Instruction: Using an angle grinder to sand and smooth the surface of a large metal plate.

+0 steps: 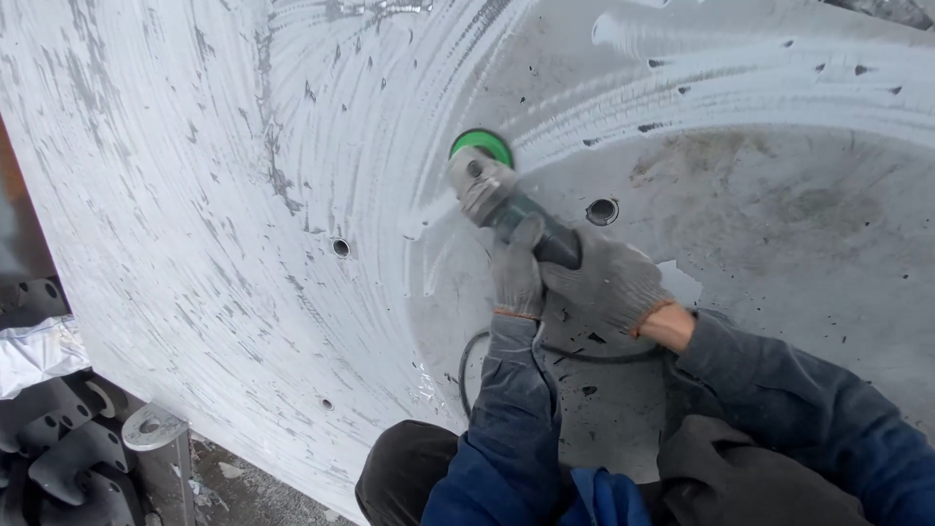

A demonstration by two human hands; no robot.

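Note:
An angle grinder (492, 192) with a grey head and a green disc (481, 145) presses against a large round metal plate (243, 195) covered in bright curved grinding marks. My left hand (517, 270), in a grey knit glove, grips the grinder body from below. My right hand (606, 278), also gloved, wraps the rear of the body. Both forearms wear blue sleeves. A black cable (471, 365) loops down from the tool across the plate.
The plate has small round holes (602, 210), (340, 247) and dark specks. Dark metal parts (58, 448) and a grey bracket (154, 429) lie at lower left. My knee in dark trousers (404, 472) rests by the plate's edge.

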